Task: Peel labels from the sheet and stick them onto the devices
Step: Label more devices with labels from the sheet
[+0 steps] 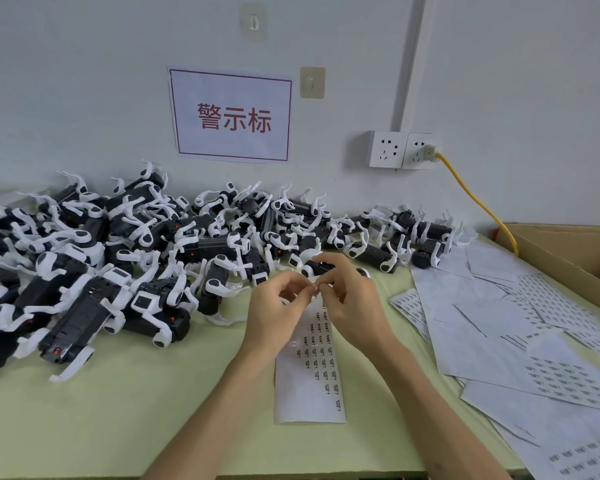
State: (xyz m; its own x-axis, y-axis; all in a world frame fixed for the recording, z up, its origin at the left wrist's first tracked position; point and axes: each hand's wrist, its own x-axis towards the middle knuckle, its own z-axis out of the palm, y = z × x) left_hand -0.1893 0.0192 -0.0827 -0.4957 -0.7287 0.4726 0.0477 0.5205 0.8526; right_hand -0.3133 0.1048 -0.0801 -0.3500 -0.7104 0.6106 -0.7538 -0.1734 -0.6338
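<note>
Peeling step: the fingers of the left hand and right hand are pinched together on one tiny label, just above the thin, glossy paper sheet. Next, I judge, it needs pressing flat onto one of the black-and-white plastic devices heaped beyond the fingers on the desk

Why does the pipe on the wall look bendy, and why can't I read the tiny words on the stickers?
In the head view the wide-angle lens bows the wall pipe; also in the head view, the print on the label sheet is too small and soft to read, while the big sign is sharp.
</note>
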